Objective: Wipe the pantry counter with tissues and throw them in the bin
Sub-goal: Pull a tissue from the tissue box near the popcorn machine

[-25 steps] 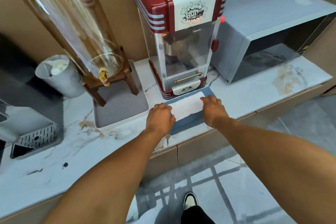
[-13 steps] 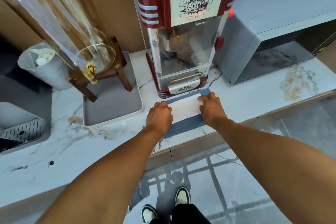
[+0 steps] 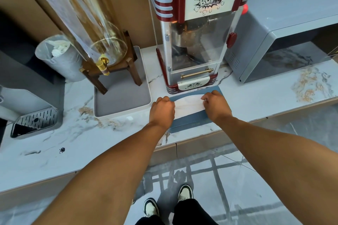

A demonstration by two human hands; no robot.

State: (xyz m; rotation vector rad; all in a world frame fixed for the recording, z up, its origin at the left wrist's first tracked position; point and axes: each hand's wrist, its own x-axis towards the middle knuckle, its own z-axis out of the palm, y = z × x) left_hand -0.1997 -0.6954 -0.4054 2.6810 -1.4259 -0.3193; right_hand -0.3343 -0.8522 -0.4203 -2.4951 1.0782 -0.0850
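From the head view, a white tissue (image 3: 188, 105) is seen on top of a blue tissue box (image 3: 190, 121), which lies on the marble tabletop (image 3: 256, 100) just in front of the red popcorn machine (image 3: 193, 29). The left end of the tissue is pinched by the left hand (image 3: 161, 110), with its grip curled tight. The right end is pinched by the right hand (image 3: 214, 105), fingers pressed together. A grey tray (image 3: 122, 104) is seen just left of the left hand, and a microwave (image 3: 285, 42) to the right.
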